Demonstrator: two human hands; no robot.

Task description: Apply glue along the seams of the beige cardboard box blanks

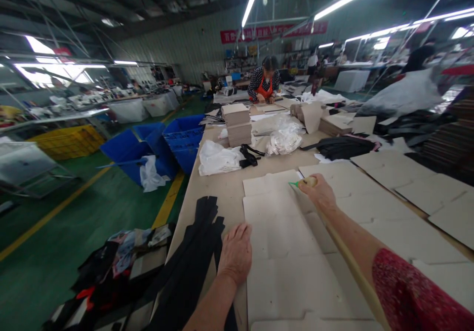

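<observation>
My right hand (pixel 321 192) is wrapped round a small yellowish squeeze bottle (pixel 306 185) with a green nozzle (pixel 293 184), probably a glue bottle. Its tip points left, close above the far end of a row of overlapping beige cardboard sheets (pixel 276 232). At the left edge of that row, my left hand (pixel 237 252) rests palm down with fingers stretched forward, holding nothing. Beside it lies a bundle of black fabric strips (pixel 188 257), partly under my left forearm. More overlapping cardboard sheets (pixel 385 212) are laid out to the right of my right arm.
Plastic bags (pixel 218 158), a stacked cardboard pile (pixel 237 126) and black straps (pixel 344 146) lie farther up the table. A co-worker in an orange apron (pixel 265 88) leans over the far end. Blue bins (pixel 183 141) stand left of the table, with a scrap heap (pixel 122 267) nearer me.
</observation>
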